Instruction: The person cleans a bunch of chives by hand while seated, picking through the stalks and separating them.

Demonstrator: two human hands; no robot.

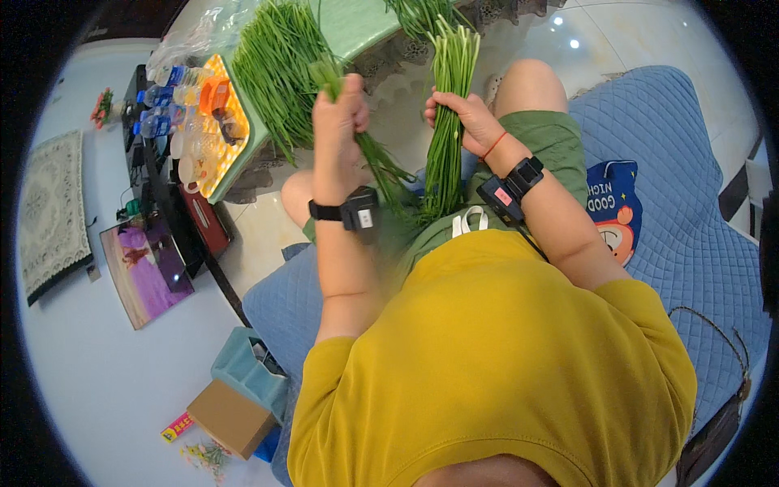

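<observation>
My right hand [465,119] is wrapped around a thick bunch of garlic chives [453,67], held lengthwise with the pale stem ends away from me and the green tips towards my lap. In my left hand [342,112], slightly blurred, is a smaller bunch of chives [383,161]; one end pokes out above the fist and the limp blades trail down to the right. Beyond my left hand a large heap of chives [277,73] lies on the green tabletop [356,24]. More chives [420,15] lie at the table's edge, past the right-hand bunch.
Left of the heap, a tray with a yellow checked lining [234,155] holds several plastic bottles [159,122], an orange object [214,94] and sunglasses [226,126]. A blue quilted cover [663,182] lies beneath me, with a dark blue printed pouch [613,207] at my right.
</observation>
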